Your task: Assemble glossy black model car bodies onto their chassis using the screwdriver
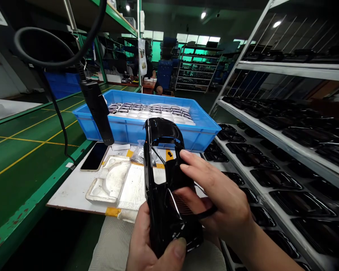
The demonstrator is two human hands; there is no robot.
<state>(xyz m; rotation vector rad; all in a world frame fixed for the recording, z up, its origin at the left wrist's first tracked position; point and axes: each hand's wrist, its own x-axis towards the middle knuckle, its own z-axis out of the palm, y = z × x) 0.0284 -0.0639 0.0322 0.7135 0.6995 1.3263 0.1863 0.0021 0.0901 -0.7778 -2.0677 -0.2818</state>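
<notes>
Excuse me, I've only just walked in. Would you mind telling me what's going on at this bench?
A person is holding a glossy black moulded plastic part in both hands: the left hand holds its lower end, and the right hand lies across its face. Ahead, a blue plastic crate holds rows of small black parts. A white metal rack on the right carries many black parts. A smartphone and a white moulded tray lie on a white board.

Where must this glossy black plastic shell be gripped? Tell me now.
Grip the solid lower body of the glossy black plastic shell from both sides, where the left hand and right hand hold it. The upper end is a thin arch around an opening, likely to flex.
</notes>
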